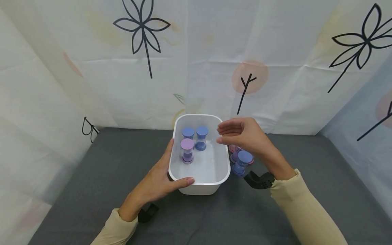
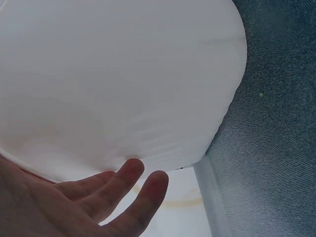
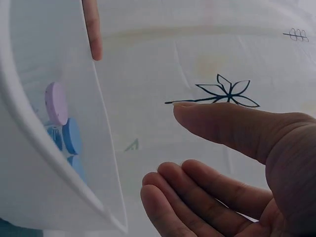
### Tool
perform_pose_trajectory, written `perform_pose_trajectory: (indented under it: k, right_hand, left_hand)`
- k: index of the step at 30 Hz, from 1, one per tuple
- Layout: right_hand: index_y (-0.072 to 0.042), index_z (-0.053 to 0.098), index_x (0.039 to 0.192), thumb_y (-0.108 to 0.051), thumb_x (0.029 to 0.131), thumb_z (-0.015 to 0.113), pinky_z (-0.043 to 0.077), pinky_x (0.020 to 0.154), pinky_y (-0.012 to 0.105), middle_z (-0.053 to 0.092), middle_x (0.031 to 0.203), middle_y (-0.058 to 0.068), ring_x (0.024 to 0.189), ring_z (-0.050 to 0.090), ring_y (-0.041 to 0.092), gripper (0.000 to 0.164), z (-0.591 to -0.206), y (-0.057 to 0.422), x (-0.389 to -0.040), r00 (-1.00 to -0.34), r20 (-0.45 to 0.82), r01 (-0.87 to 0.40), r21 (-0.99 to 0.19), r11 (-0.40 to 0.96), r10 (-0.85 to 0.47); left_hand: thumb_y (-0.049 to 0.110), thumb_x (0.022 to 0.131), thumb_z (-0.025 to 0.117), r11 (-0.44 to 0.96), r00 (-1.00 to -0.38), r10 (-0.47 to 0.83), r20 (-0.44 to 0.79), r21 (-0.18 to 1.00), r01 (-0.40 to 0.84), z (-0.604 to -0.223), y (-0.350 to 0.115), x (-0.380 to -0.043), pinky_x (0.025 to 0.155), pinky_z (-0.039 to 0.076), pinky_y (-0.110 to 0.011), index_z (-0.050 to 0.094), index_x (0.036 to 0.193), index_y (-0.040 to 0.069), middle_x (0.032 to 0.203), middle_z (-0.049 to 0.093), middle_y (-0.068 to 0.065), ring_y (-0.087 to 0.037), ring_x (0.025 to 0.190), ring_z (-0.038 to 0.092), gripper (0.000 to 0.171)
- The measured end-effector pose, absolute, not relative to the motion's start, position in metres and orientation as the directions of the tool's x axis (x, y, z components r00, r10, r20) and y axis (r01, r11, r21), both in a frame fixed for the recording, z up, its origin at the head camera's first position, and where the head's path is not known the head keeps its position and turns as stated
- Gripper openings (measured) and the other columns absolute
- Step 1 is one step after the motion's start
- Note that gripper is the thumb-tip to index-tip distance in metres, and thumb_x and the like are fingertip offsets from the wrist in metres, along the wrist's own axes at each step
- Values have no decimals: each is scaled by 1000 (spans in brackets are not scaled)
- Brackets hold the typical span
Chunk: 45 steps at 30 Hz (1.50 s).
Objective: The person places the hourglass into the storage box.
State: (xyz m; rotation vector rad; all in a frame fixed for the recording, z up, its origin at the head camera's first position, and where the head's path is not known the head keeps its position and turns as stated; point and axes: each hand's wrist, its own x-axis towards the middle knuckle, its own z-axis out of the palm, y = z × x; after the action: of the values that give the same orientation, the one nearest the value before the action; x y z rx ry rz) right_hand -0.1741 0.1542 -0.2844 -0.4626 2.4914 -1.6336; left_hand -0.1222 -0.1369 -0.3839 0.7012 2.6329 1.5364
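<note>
My left hand (image 1: 156, 180) holds a white plastic bin (image 1: 199, 188), thumb over the near rim and fingers along the outer left wall. In the left wrist view, those fingers (image 2: 129, 173) lie against the bin's wall. Inside the bin stand a purple hourglass (image 1: 187, 144) and two blue ones, one at the back left (image 1: 188, 132) and one to its right (image 1: 201, 132). My right hand (image 1: 249, 134) hovers by the bin's right rim, holding nothing; the right wrist view shows a gap between its thumb (image 3: 222, 123) and fingers.
Right of the bin, partly under my right hand, several more hourglasses are grouped: a blue one (image 1: 242, 162) in front, purple and pink ones behind. A dark grey cloth (image 1: 122, 163) covers the table. A patterned white curtain (image 1: 199, 81) hangs close behind the bin.
</note>
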Motion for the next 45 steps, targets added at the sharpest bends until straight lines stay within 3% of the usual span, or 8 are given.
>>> perform_pose_trajectory:
  k: [5, 15, 22, 31, 40, 45]
  right_hand:
    - [6, 65, 126, -9, 86, 82, 56, 85, 30, 68, 122, 21, 108, 70, 26, 46, -295, 172, -162, -954, 89, -183, -928, 323, -285]
    - [7, 64, 127, -6, 86, 82, 54, 88, 29, 70, 122, 14, 107, 70, 25, 46, -316, 199, -139, -964, 169, -217, -947, 237, -205]
    - [5, 64, 128, -9, 87, 81, 55, 84, 26, 68, 123, 15, 106, 71, 19, 46, -327, 211, -127, -978, 169, -199, -934, 298, -123]
    - [1, 68, 126, -9, 85, 83, 55, 81, 22, 69, 121, 19, 102, 71, 14, 45, -341, 224, -124, -966, 244, -259, -873, 413, -91]
    - [3, 67, 127, -11, 85, 84, 55, 80, 22, 69, 121, 20, 102, 71, 16, 47, -352, 231, -130, -965, 234, -262, -856, 446, -116]
    - [4, 68, 125, -12, 84, 85, 55, 81, 21, 70, 119, 20, 101, 71, 16, 47, -358, 235, -132, -969, 213, -245, -853, 460, -122]
  left_hand:
    - [54, 78, 85, 425, -896, 386, 218, 821, 383, -383, -137, -122, 111, 32, -55, -3, 164, 31, 165, 22, 11, -22, 144, 37, 125]
    - [52, 79, 84, 418, -893, 398, 211, 824, 382, -383, -137, -122, 112, 31, -56, -3, 164, 30, 166, 23, 5, -20, 145, 35, 124]
    - [52, 79, 85, 417, -892, 399, 215, 823, 385, -383, -137, -122, 112, 31, -56, -3, 164, 30, 166, 22, 5, -24, 145, 36, 124]
    - [50, 80, 85, 411, -891, 403, 211, 828, 381, -382, -137, -122, 112, 30, -56, -4, 163, 33, 167, 20, 7, -20, 146, 33, 123]
    - [50, 80, 85, 400, -889, 400, 221, 831, 387, -383, -138, -122, 111, 31, -58, -5, 163, 33, 168, 17, 5, -26, 146, 34, 124]
    - [50, 80, 85, 393, -884, 409, 227, 830, 396, -382, -138, -123, 112, 31, -57, -5, 163, 35, 167, 19, 5, -23, 145, 35, 123]
